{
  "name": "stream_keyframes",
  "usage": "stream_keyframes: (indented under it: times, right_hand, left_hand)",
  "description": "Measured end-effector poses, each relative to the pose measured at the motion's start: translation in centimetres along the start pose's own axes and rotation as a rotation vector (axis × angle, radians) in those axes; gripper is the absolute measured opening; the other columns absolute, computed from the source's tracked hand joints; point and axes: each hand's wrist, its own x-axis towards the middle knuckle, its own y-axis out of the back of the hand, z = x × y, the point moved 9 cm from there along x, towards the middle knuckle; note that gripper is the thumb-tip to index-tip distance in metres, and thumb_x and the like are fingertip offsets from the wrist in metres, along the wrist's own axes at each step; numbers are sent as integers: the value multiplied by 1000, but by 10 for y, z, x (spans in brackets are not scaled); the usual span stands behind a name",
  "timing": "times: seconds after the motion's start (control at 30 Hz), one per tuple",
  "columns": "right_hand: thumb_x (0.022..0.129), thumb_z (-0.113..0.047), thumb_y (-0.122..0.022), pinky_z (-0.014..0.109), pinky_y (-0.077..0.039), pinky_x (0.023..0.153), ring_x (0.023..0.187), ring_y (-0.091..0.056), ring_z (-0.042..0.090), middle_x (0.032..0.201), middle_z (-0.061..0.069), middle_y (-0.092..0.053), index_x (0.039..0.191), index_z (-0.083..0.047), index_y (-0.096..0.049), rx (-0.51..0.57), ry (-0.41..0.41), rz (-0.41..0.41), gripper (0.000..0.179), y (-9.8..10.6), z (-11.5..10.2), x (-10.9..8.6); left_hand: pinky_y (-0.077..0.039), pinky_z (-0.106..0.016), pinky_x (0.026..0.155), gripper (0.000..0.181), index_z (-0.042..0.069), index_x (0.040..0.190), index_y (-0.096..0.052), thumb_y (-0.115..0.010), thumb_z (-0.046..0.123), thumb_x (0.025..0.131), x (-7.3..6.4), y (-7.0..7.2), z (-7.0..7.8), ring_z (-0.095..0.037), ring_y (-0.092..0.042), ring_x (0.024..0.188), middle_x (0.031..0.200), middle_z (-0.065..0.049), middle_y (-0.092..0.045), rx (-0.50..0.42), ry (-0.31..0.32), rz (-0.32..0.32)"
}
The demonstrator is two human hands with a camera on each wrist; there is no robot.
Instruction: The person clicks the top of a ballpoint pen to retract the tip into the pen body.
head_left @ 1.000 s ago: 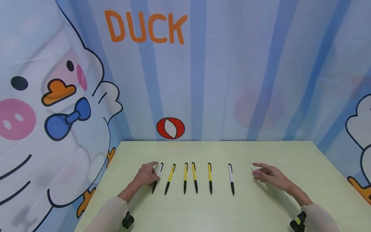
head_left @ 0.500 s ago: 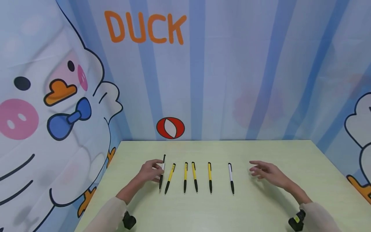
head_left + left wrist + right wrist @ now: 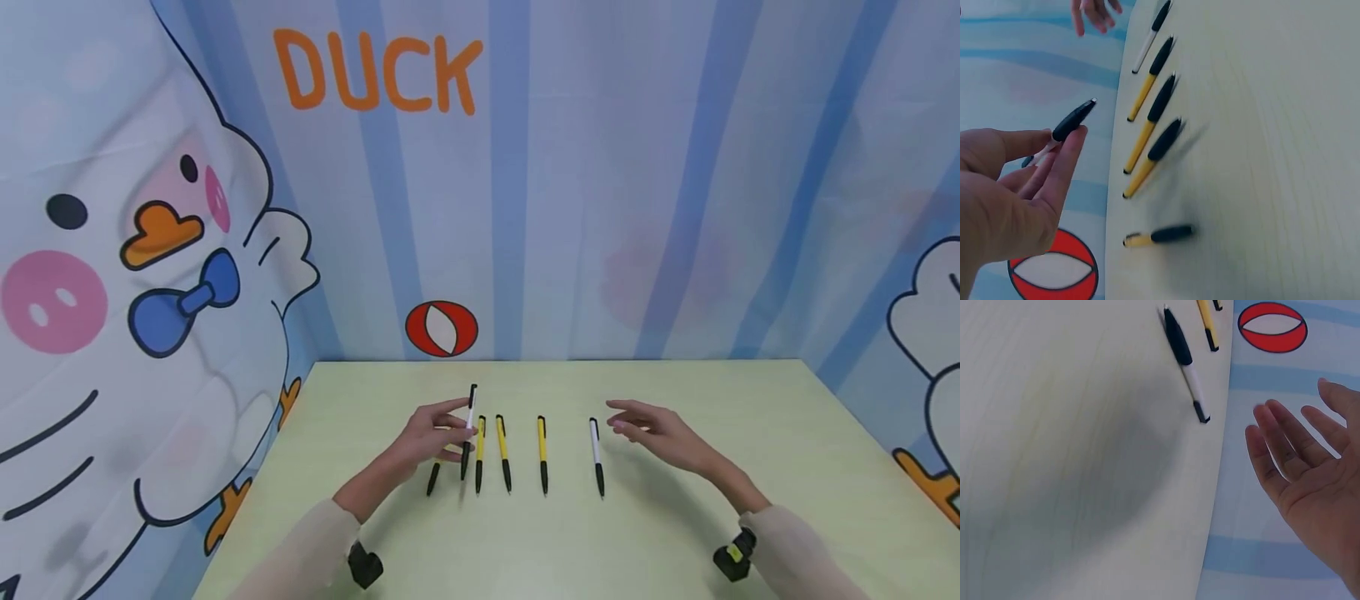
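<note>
My left hand [image 3: 426, 435] pinches a white pen [image 3: 471, 414] aloft, yellow pens [image 3: 503, 446] lying below and beside my grip, where dipping low could knock them askew; my right hand [image 3: 663, 433], fingers loose, holds nothing.

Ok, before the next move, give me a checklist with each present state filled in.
1. Left hand grips the held white pen: ok.
2. Held white pen raised off the table: ok.
3. Right hand free: ok, it holds nothing.
4. Four yellow pens evenly spaced: not ok, the middle two lie closer together.
5. Lying white pen untouched: ok.
6. Held white pen's writing point extended: cannot tell, too small.
</note>
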Motion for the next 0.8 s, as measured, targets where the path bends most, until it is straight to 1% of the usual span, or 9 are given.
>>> stream_keyframes:
  times: [0.07, 0.17, 0.3, 0.37, 0.43, 0.57, 0.67, 0.8]
  right_hand:
    - [106, -17, -55, 25, -60, 90, 115, -70, 32, 131, 26, -66, 148, 1, -49, -30, 8, 11, 46, -4, -6, 5]
    - [106, -17, -56, 27, -59, 94, 118, -68, 37, 131, 23, -67, 149, -1, -49, -46, 23, 9, 47, -11, -15, 13]
    - [106, -18, -57, 28, -58, 97, 120, -67, 35, 133, 20, -67, 150, -3, -48, -34, 25, -7, 48, -20, -23, 22]
    - [106, -18, -57, 32, -58, 98, 120, -67, 35, 134, 20, -66, 151, -3, -47, -24, 22, -16, 49, -24, -25, 26]
    - [106, -19, -57, 39, -59, 99, 122, -66, 36, 136, 21, -64, 153, -4, -44, -15, 22, -26, 51, -29, -27, 29]
    - [103, -23, -63, 52, -57, 101, 126, -62, 41, 143, 24, -58, 158, -6, -35, 14, 26, -53, 65, -42, -32, 35]
    - [99, -25, -70, 56, -55, 103, 129, -60, 42, 149, 23, -53, 162, -10, -27, 49, 31, -71, 78, -53, -37, 39]
    - [94, -24, -76, 58, -54, 103, 129, -59, 46, 153, 23, -50, 165, -16, -18, 97, 50, -80, 92, -65, -43, 44]
  left_hand:
    - [-67, -38, 78, 64, 14, 154, -47, -73, 10, 95, 1, -11, 6, -24, -78, 92, 116, -20, -71, -28, -30, -27]
    - [-66, -39, 78, 66, 17, 154, -47, -73, 11, 94, 2, -24, 14, -22, -78, 92, 117, -20, -72, -68, -64, -41]
    - [-66, -41, 80, 66, 20, 153, -49, -75, 11, 93, 3, -38, 21, -23, -78, 93, 117, -20, -73, -119, -87, -45]
    - [-66, -41, 80, 65, 20, 153, -50, -75, 10, 93, 4, -43, 23, -24, -78, 94, 116, -19, -74, -135, -100, -50]
    - [-66, -41, 79, 65, 20, 152, -51, -76, 10, 93, 4, -48, 24, -24, -78, 95, 114, -16, -75, -143, -111, -51]
    - [-66, -40, 78, 65, 21, 152, -51, -76, 12, 92, 5, -56, 26, -24, -78, 97, 113, -15, -76, -155, -142, -55]
    - [-66, -41, 77, 66, 22, 153, -50, -76, 13, 92, 4, -62, 28, -26, -78, 98, 114, -17, -76, -165, -170, -65]
    - [-66, -42, 76, 68, 24, 153, -49, -76, 11, 92, 3, -70, 28, -26, -78, 98, 115, -18, -76, -174, -183, -79]
